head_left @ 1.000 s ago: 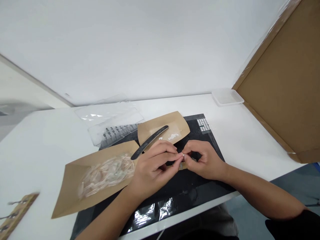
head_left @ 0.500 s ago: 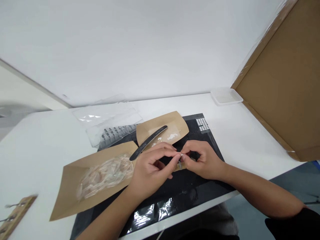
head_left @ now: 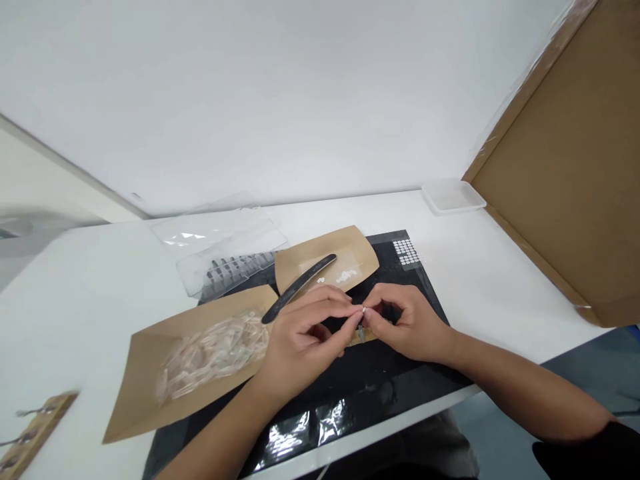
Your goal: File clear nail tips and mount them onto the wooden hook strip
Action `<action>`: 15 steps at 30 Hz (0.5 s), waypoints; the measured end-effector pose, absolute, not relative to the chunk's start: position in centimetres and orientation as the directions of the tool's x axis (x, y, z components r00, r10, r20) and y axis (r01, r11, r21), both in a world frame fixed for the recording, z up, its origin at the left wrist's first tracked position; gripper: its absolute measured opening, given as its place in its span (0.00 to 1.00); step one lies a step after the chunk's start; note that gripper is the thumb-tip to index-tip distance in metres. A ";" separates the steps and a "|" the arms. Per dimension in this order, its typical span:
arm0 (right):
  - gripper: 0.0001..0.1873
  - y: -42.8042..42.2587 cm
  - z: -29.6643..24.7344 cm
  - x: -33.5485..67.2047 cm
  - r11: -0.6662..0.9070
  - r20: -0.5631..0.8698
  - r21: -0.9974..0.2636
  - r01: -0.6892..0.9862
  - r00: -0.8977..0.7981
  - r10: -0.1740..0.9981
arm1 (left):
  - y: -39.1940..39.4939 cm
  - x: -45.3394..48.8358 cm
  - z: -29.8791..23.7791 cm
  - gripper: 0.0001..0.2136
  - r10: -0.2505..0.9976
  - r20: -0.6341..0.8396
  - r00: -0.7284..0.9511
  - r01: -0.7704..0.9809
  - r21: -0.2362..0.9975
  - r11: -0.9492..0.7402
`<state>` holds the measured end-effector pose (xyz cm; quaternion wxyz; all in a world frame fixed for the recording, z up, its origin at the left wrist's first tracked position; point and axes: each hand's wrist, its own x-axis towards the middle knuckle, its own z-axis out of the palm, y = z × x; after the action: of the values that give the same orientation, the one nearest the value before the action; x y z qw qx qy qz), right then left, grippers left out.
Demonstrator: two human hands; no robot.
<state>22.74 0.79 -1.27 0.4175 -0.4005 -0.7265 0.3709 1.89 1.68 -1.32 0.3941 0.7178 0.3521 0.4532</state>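
Observation:
My left hand (head_left: 310,333) and my right hand (head_left: 407,323) meet fingertip to fingertip over a black mat (head_left: 345,380). Thumb and index finger of each are pinched together around a tiny whitish piece (head_left: 364,309), mostly hidden by the fingers and too small to name. Just below the fingertips, a small clip (head_left: 361,333) stands on a partly hidden wooden strip (head_left: 371,333). Behind my left hand, a curved black nail file (head_left: 299,289) lies across the edges of two brown paper trays.
Pale clear slivers are heaped in the left paper tray (head_left: 143,373); small white bits lie in the other paper tray (head_left: 360,240). Around them are clear plastic sheets (head_left: 215,230), a sheet of white dots (head_left: 407,252), a plastic container (head_left: 454,197), a cardboard box (head_left: 565,167) and a wooden clip stand (head_left: 43,430).
Both hands keep their pinch at nearly the same place, with only slight finger movement. The whole view has shifted a little; the trays and file lie as before.

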 end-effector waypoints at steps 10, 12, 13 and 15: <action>0.05 1.0 -1.7 23.1 0.542 0.392 -0.759 0.359 -0.412 0.822 | 2.6 1.8 -0.9 0.06 0.600 0.708 0.372 0.293 0.523 -0.800; 0.06 1.1 -2.0 23.0 0.590 0.437 -0.719 0.369 -0.420 0.795 | 2.7 1.8 -0.7 0.07 0.550 0.731 0.403 0.286 0.471 -0.835; 0.06 1.2 -2.1 23.0 0.606 0.452 -0.704 0.371 -0.425 0.784 | 2.7 1.7 -0.6 0.08 0.529 0.736 0.421 0.281 0.449 -0.848; 0.05 1.2 -2.4 23.0 0.632 0.470 -0.676 0.378 -0.440 0.765 | 2.7 1.7 -0.5 0.10 0.507 0.739 0.445 0.272 0.427 -0.862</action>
<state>23.04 1.18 -2.36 0.3951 -0.3519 -0.8124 0.2451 1.70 2.73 -0.51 0.1238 0.8408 0.2316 0.4733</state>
